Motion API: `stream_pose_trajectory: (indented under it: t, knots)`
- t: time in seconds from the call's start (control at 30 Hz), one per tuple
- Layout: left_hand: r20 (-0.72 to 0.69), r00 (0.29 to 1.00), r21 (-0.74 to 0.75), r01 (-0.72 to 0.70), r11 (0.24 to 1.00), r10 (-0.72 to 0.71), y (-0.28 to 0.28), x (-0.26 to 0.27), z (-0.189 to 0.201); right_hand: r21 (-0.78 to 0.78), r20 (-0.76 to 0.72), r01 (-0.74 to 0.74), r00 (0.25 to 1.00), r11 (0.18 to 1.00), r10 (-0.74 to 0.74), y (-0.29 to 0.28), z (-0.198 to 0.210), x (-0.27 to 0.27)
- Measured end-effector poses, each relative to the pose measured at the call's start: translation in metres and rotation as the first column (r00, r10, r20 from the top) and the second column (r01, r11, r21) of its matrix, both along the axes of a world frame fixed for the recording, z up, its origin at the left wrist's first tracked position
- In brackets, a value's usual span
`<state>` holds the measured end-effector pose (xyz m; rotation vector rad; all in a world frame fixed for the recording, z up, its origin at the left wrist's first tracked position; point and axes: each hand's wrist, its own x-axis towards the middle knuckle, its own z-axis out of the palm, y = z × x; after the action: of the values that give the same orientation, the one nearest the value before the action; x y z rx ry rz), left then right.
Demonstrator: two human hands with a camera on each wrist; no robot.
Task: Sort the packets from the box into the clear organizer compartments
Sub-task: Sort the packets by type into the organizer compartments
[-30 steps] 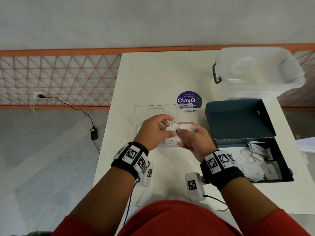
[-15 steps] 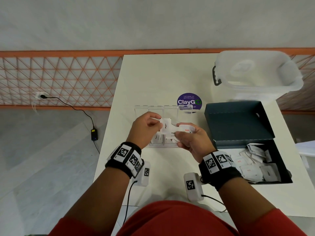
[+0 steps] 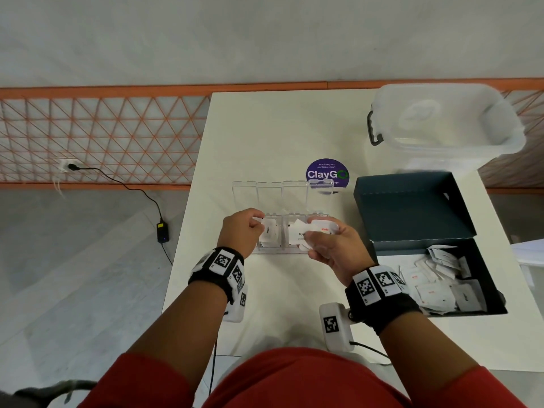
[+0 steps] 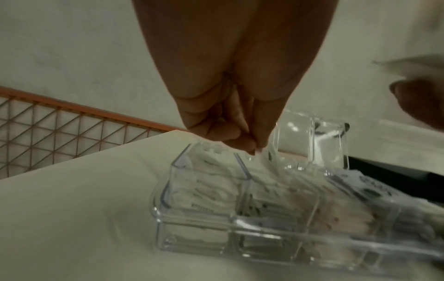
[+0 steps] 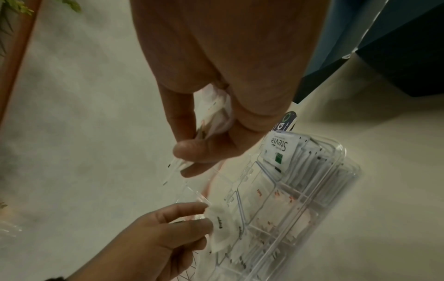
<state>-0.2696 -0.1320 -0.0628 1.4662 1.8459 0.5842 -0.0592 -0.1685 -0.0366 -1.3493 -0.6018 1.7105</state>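
The clear organizer [image 3: 266,250] [image 4: 197,235] [image 5: 319,192] lies on the white table with its lids [image 3: 282,192] open, its compartments packed with white packets. My left hand [image 3: 241,231] [image 4: 250,146] [image 5: 177,224] pinches a white pepper packet [image 3: 269,231] [image 5: 220,226] over the left compartments, touching the packets there. My right hand [image 3: 326,245] [image 5: 192,152] grips a small bunch of packets [image 3: 309,234] [image 5: 213,117], one pepper and one salt, above the organizer's right half. The dark box [image 3: 441,266] to the right holds several loose packets [image 3: 435,284].
A clear plastic tub [image 3: 444,125] with a black handle stands at the table's back right. A purple round sticker [image 3: 326,173] lies behind the organizer. The table's left edge runs close by my left wrist. A Stevia packet [image 5: 278,148] stands in the organizer's end compartment.
My left hand has taken one pepper packet from the bunch in my right hand and moved it left and down to the left compartments. My right hand stays put.
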Motion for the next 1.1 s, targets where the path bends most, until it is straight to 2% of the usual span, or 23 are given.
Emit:
stream_pose_trajectory:
  t: [0.1, 0.17, 0.27, 0.3, 0.37, 0.43, 0.5, 0.6, 0.67, 0.87, 1.0, 1.1]
  knots:
    - [-0.042, 0.997, -0.023, 0.064, 0.998, -0.065, 0.002, 0.006, -0.008, -0.009, 0.008, -0.001, 1.0, 1.0, 0.001, 0.0, -0.001, -0.003]
    - [-0.122, 0.983, 0.004, 0.14, 0.99, -0.139, 0.002, 0.009, -0.011, -0.012, 0.01, -0.003, 1.0, 1.0, 0.003, 0.0, -0.002, -0.003]
    - [-0.156, 0.982, 0.083, 0.121, 0.989, -0.107, 0.001, 0.01, -0.011, -0.017, 0.014, 0.004, 1.0, 1.0, -0.004, 0.0, -0.002, -0.001]
    - [-0.12, 0.989, 0.109, 0.097, 0.989, -0.084, 0.0, 0.009, -0.009, -0.018, 0.019, 0.008, 1.0, 1.0, -0.007, 0.001, -0.002, 0.0]
    - [0.051, 0.997, 0.133, 0.045, 0.99, -0.052, -0.004, 0.007, -0.003, -0.023, 0.025, 0.011, 1.0, 1.0, -0.01, 0.002, -0.003, 0.001]
    - [0.271, 0.961, 0.115, 0.019, 0.993, -0.05, -0.008, 0.009, 0.009, -0.027, 0.037, 0.014, 0.999, 1.0, -0.013, 0.002, -0.005, 0.0]
    - [0.379, 0.919, 0.106, 0.073, 0.992, -0.108, -0.01, 0.01, 0.018, -0.032, 0.049, 0.007, 0.999, 0.999, -0.005, 0.001, -0.006, -0.002]
    - [0.332, 0.909, 0.126, 0.224, 0.966, -0.254, -0.01, 0.013, 0.026, -0.026, 0.049, -0.023, 0.998, 0.999, 0.024, 0.001, -0.006, -0.006]
    - [0.327, 0.898, 0.12, 0.271, 0.955, -0.296, -0.008, 0.015, 0.027, -0.022, 0.053, -0.034, 0.998, 0.999, 0.035, 0.003, -0.006, -0.008]
    - [0.472, 0.858, 0.05, 0.204, 0.978, -0.203, -0.003, 0.014, 0.031, 0.007, 0.021, -0.056, 0.998, 0.998, 0.055, 0.004, -0.004, -0.012]
    - [0.515, 0.832, 0.065, 0.201, 0.978, -0.205, -0.002, 0.007, 0.029, 0.0, 0.028, -0.024, 0.999, 1.0, 0.024, 0.004, -0.003, -0.009]
    - [0.492, 0.846, 0.085, 0.187, 0.979, -0.205, -0.002, 0.005, 0.027, -0.006, 0.035, -0.006, 0.999, 1.0, 0.006, 0.003, -0.005, -0.008]
